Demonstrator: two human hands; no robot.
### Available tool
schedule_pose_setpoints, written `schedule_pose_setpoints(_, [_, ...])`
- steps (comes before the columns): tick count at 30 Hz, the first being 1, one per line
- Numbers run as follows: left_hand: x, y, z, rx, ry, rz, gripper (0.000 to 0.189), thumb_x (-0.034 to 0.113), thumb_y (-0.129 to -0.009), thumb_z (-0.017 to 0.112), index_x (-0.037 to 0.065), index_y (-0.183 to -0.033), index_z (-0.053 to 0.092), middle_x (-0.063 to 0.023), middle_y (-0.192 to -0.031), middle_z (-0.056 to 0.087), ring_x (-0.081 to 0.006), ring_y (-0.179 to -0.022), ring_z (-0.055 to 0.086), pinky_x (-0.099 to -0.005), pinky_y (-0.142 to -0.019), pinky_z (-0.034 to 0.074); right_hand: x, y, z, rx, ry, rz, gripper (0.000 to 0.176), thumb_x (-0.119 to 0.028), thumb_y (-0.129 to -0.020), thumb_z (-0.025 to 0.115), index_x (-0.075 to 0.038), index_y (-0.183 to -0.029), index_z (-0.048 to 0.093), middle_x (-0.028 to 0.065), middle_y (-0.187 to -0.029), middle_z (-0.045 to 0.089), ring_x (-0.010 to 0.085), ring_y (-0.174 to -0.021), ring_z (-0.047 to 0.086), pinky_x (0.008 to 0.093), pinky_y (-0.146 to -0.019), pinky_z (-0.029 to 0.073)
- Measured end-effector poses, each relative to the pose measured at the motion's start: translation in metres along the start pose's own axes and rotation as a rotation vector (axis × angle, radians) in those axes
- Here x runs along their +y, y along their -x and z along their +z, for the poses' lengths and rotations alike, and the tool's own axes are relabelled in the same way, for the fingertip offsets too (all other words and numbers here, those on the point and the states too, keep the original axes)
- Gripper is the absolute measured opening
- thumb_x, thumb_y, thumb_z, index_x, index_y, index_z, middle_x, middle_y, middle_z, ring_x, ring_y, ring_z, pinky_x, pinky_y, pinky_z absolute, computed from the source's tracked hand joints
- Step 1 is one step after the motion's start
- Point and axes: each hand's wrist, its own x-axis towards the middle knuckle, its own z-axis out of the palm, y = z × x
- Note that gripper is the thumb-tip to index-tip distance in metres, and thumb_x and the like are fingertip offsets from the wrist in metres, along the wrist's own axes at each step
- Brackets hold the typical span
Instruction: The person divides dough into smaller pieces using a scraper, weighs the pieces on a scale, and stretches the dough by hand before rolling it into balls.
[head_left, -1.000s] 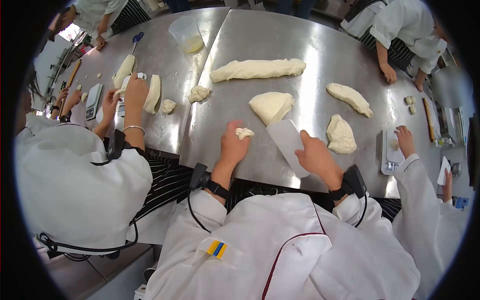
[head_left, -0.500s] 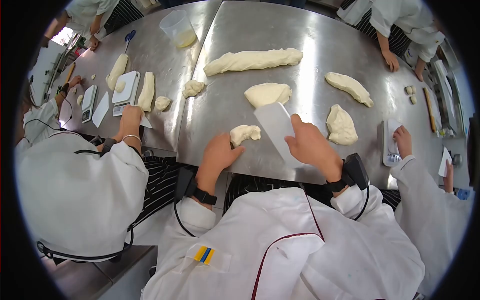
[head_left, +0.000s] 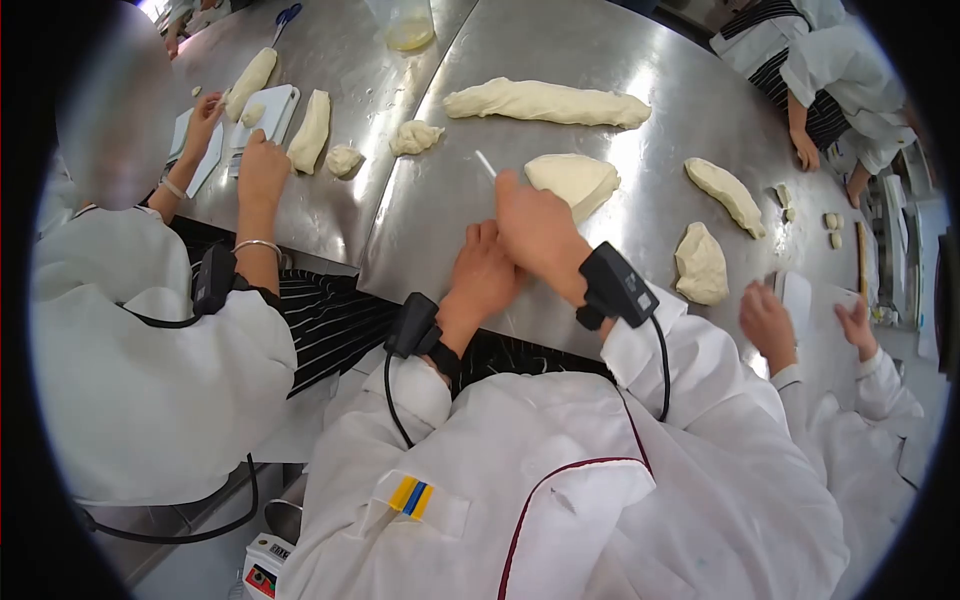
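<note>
My right hand (head_left: 540, 225) grips the white dough scraper (head_left: 485, 163), now seen nearly edge-on with a thin strip past my fingers. Close beside it, my left hand (head_left: 484, 272) is low over the steel table with fingers curled. The small dough piece it was on is hidden, apparently under my hands. Just beyond my right hand lies a larger cut lump of dough (head_left: 573, 182). Farther back is a long dough roll (head_left: 548, 104).
A flat dough piece (head_left: 701, 264) and a dough strip (head_left: 725, 196) lie to the right. On the left are a small dough lump (head_left: 415, 138), a kitchen scale (head_left: 282, 105), a plastic jug (head_left: 408, 30) and scissors (head_left: 286, 18). Co-workers' hands are at both sides.
My right hand has moved left with the scraper and turned it edge-on. My left hand has moved slightly right and away from me. The small dough piece has gone out of sight.
</note>
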Motion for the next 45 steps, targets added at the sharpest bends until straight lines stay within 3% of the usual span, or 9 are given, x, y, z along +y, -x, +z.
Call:
schedule_pose_setpoints(6, [-0.002,0.020,-0.017,0.166,0.011,-0.172,0.024,0.020,-0.082,0.064,0.004,-0.100,0.060,-0.0143,-0.109,0.057,-0.0309,-0.093,0.056,-0.0401,-0.074,0.050,0.045,0.060,-0.020,-0.101,-0.055,0.081,0.029,-0.007,-0.078,0.062,0.004,-0.098,0.044,0.0279,-0.079,0.063,0.0461,-0.076,0.062,0.0518,-0.068,0.051])
schedule_pose_setpoints(9, [-0.027,0.024,-0.020,0.313,0.499,-0.643,0.020,0.014,-0.086,0.056,0.006,-0.104,0.059,-0.0131,-0.109,0.056,-0.0247,-0.083,0.060,-0.0372,-0.064,0.052,0.043,0.088,-0.028,-0.133,-0.053,0.178,0.032,-0.009,-0.079,0.062,0.003,-0.101,0.043,0.0286,-0.078,0.062,0.0472,-0.077,0.061,0.0533,-0.069,0.050])
schedule_pose_setpoints(13, [-0.039,0.007,-0.069,0.551,1.488,-0.867,0.020,0.014,-0.089,0.048,0.007,-0.105,0.057,-0.0073,-0.092,0.059,-0.0166,-0.071,0.060,-0.0316,-0.052,0.050,0.059,0.093,-0.018,-0.062,-0.134,0.221,0.035,-0.012,-0.080,0.064,0.003,-0.103,0.043,0.0298,-0.079,0.062,0.0480,-0.077,0.061,0.0535,-0.069,0.049])
schedule_pose_setpoints(16, [-0.038,0.001,-0.098,0.653,1.461,-0.480,0.019,0.014,-0.090,0.047,0.003,-0.103,0.056,-0.0081,-0.085,0.059,-0.0166,-0.071,0.059,-0.0289,-0.050,0.048,0.061,0.095,-0.018,-0.033,-0.182,0.230,0.036,-0.012,-0.080,0.065,0.004,-0.103,0.042,0.0305,-0.078,0.061,0.0487,-0.077,0.060,0.0534,-0.069,0.049])
schedule_pose_setpoints(21, [0.024,-0.013,-0.169,0.984,0.179,0.384,0.016,0.018,-0.089,0.059,0.004,-0.095,0.061,-0.0149,-0.098,0.057,-0.0288,-0.088,0.054,-0.0378,-0.079,0.045,0.059,0.102,-0.017,-0.037,-0.209,0.248,0.035,-0.010,-0.079,0.066,0.004,-0.101,0.042,0.0308,-0.076,0.061,0.0495,-0.075,0.060,0.0532,-0.067,0.049])
schedule_pose_setpoints(24, [-0.003,-0.027,-0.143,0.903,-0.198,0.222,0.027,0.015,-0.089,0.058,0.002,-0.113,0.058,-0.0187,-0.119,0.051,-0.0338,-0.108,0.049,-0.0452,-0.091,0.041,0.060,0.099,-0.017,-0.005,-0.199,0.193,0.035,-0.010,-0.079,0.066,0.004,-0.100,0.041,0.0306,-0.075,0.060,0.0494,-0.075,0.060,0.0531,-0.066,0.049])
schedule_pose_setpoints(28, [-0.008,-0.007,-0.068,0.138,-0.350,-0.583,0.069,0.034,-0.080,0.067,0.005,-0.137,0.041,-0.0245,-0.144,0.032,-0.0453,-0.137,0.023,-0.0569,-0.110,0.021,0.058,0.103,-0.023,-0.037,-0.176,0.190,0.035,-0.009,-0.079,0.066,0.005,-0.098,0.041,0.0310,-0.076,0.060,0.0490,-0.075,0.060,0.0528,-0.066,0.049])
schedule_pose_setpoints(38, [-0.007,0.032,-0.012,0.094,-0.173,-0.155,0.065,0.039,-0.078,0.063,0.006,-0.132,0.049,-0.0234,-0.142,0.036,-0.0416,-0.136,0.027,-0.0543,-0.112,0.018,0.067,0.106,-0.024,-0.061,-0.199,0.195,0.036,-0.011,-0.080,0.066,0.006,-0.102,0.042,0.0309,-0.076,0.061,0.0496,-0.077,0.060,0.0529,-0.069,0.048])
schedule_pose_setpoints(45, [-0.003,0.029,-0.018,0.132,-0.149,-0.158,0.061,0.036,-0.077,0.062,0.007,-0.129,0.051,-0.0216,-0.139,0.040,-0.0407,-0.132,0.031,-0.0530,-0.110,0.021,0.080,0.116,-0.041,-0.108,-0.164,0.108,0.035,-0.014,-0.079,0.067,0.002,-0.101,0.045,0.0278,-0.073,0.060,0.0479,-0.075,0.058,0.0521,-0.064,0.045])
